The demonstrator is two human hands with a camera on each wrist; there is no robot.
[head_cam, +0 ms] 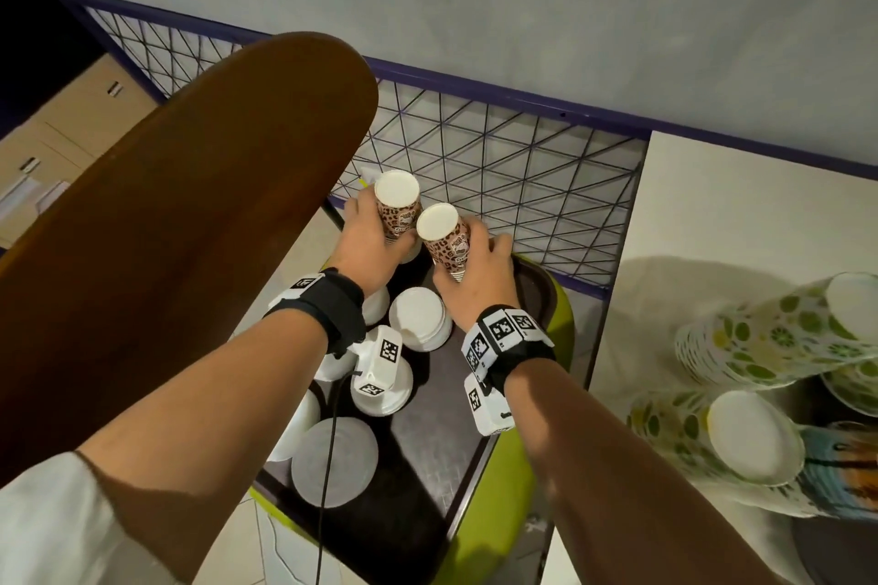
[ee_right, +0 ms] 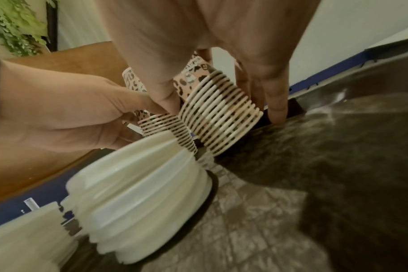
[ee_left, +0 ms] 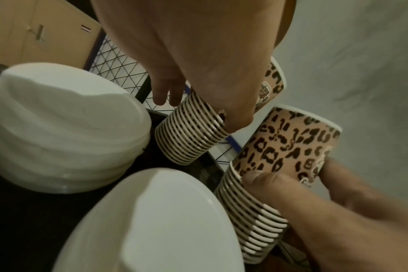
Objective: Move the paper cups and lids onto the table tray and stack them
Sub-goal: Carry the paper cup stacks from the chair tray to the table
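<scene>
Left hand (head_cam: 366,238): fingers curled around one inverted stack of leopard-print paper cups (head_cam: 398,209), rolled rims ribbed at its base. Right hand (head_cam: 475,273): thumb and fingers wrapped round a second leopard-print cup stack (head_cam: 444,238), just beside the first. Both stacks at the far end of the dark, textured rectangular tray (head_cam: 427,451). Smooth white plastic lid stacks (head_cam: 420,318) sit nearer on the tray.

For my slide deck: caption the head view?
Left hand and right hand each grip a leopard-print paper-cup stack over a dark tray.
</scene>
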